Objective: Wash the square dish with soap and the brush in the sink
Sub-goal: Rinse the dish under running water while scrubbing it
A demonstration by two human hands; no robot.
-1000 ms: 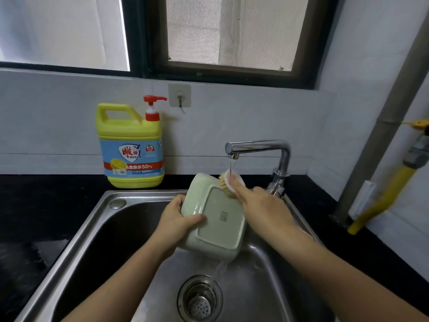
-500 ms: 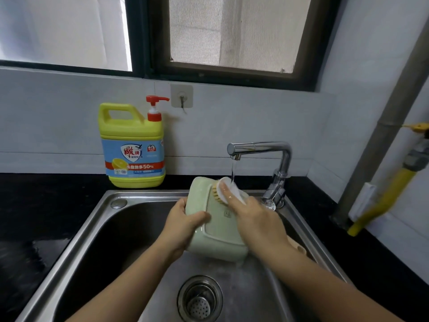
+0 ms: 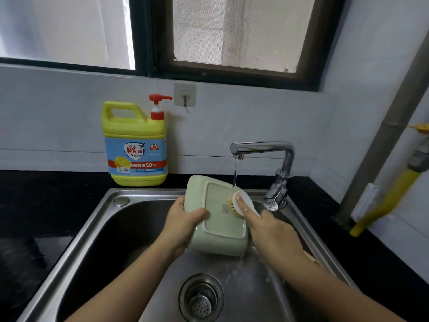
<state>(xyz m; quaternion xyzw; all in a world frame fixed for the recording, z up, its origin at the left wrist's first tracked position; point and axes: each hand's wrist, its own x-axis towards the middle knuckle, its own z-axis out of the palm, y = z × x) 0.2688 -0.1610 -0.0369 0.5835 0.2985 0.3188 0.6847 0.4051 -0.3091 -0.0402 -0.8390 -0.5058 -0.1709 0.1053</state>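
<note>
Square dish [image 3: 224,225] is up off the sink [image 3: 151,194] floor, above the drain [image 3: 201,297], base facing me. It's tilted, far edge up toward the tap [image 3: 262,147] and near edge dropped low. My left hand [image 3: 183,226] grips its left side, thumb across the base, fingers behind the rim & out of sight. My right hand [image 3: 271,231] holds the brush [image 3: 242,203], forefinger laid straight along its white back. The other fingers look wrapped on the handle, which is mostly hidden.

Bristles touch the base's upper right part, just under the water stream [image 3: 235,173]. The brush lies along the right edge, head far, handle near. So the unscrubbed run is prob. leftward across the base toward my left thumb, w/ the right hand the nearer one to do it.

Room: open basin below & to the left. It's tight on the right, where the tap body & sink wall sit near my knuckles. Soap bottle [image 3: 135,145] stands on the table [image 3: 46,205] behind the sink's left, well apart from both hands.
</note>
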